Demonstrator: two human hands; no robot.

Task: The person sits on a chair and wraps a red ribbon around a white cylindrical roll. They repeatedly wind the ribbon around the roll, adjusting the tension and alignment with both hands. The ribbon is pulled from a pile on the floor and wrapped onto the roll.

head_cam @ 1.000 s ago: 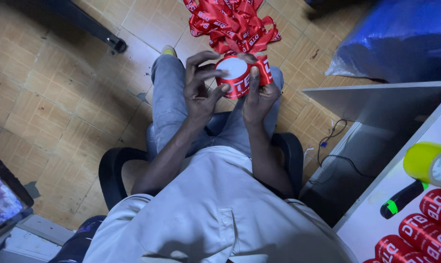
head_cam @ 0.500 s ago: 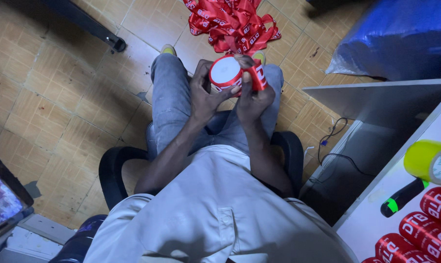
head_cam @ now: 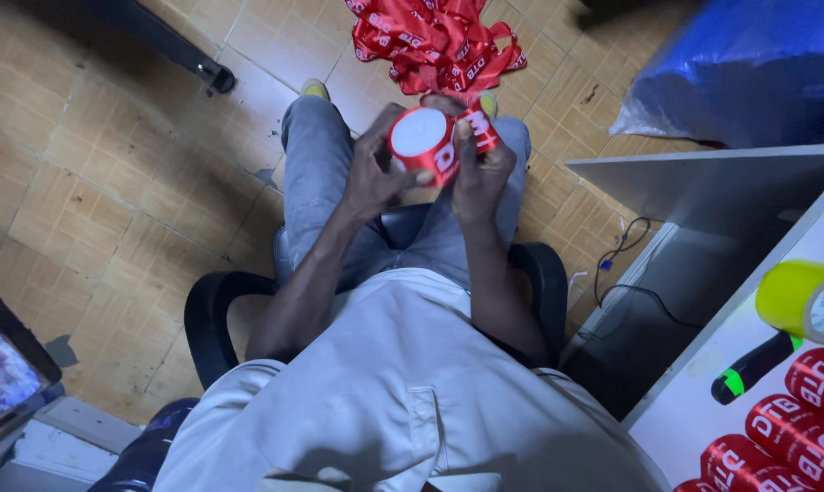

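I sit on a black chair and look down at my lap. My left hand grips a small cylinder with a white round top and a red wrap bearing white letters. My right hand presses the red printed ribbon against the cylinder's side, thumb on the wrap. The ribbon runs from the cylinder to a loose heap of red ribbon on the tiled floor beyond my feet.
A white desk stands at the right, with a yellow tape roll, a black and green marker and several red wrapped cylinders. A blue plastic sack lies at the top right. A screen edge shows at the left.
Both hands raised the cylinder slightly and turned it, so its white top now faces me more fully. The ribbon wrap sits further round its side.
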